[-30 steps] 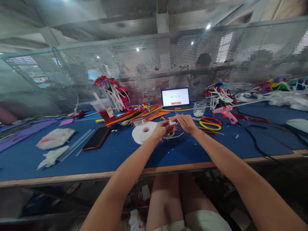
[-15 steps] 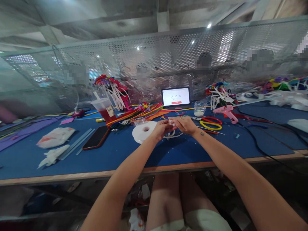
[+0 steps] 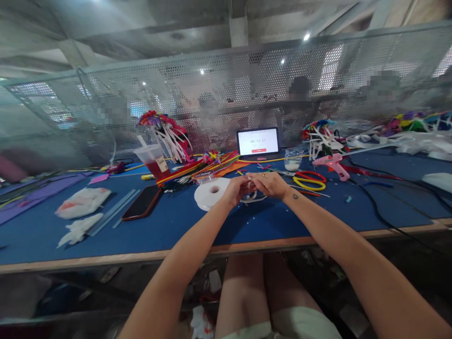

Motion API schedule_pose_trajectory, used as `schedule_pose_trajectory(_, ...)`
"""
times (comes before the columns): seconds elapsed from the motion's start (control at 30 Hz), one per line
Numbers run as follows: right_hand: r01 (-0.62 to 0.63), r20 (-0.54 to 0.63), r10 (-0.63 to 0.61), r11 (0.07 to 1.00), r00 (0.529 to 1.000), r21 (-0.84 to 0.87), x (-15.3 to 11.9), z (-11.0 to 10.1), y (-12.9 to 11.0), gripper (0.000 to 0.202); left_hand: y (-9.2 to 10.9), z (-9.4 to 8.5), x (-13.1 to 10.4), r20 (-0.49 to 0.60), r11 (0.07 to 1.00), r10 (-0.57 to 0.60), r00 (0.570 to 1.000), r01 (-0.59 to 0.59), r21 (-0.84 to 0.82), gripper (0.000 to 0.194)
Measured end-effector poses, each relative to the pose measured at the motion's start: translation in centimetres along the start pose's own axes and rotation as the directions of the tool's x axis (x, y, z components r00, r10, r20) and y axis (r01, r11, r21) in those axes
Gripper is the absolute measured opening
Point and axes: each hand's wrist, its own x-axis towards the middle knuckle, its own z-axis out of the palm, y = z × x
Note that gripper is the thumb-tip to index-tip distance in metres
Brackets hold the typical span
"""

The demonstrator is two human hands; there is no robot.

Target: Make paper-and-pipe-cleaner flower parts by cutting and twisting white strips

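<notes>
Above the blue tabletop, my left hand (image 3: 238, 188) and my right hand (image 3: 270, 183) meet fingertip to fingertip. Both are closed on a white ribbon (image 3: 252, 198), which loops out below the fingers; the pinched part is mostly hidden behind them. A flat white spool (image 3: 203, 194) lies just left of my left hand, partly covered by that wrist. Right of my right hand lie scissors with red and yellow handles (image 3: 310, 181).
A pink glue gun (image 3: 334, 165) with a black cord lies to the right. Colourful pipe cleaners (image 3: 183, 172), a cup of red drink (image 3: 151, 160) and a phone (image 3: 143, 202) are on the left. A screen showing a timer (image 3: 257, 141) stands behind, near a clear jar (image 3: 293, 160).
My fingers have drawn closer together, and the white piece that showed between the fingertips is now mostly covered. The timer has advanced by one second.
</notes>
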Motion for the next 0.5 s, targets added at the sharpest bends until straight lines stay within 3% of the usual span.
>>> schedule_pose_trajectory(0.4,-0.025,-0.034,0.027,0.999,0.999,0.032,-0.06,0.05,-0.02,0.039,-0.31,-0.08,0.17,0.005,1.0,0.024,1.0,-0.024,0.011,0.01)
schedule_pose_trajectory(0.5,-0.073,-0.055,0.08,0.992,0.995,0.107,-0.05,0.3,0.03,0.037,-0.49,-0.09,0.23,-0.011,0.999,0.03,0.999,-0.03,0.028,0.011)
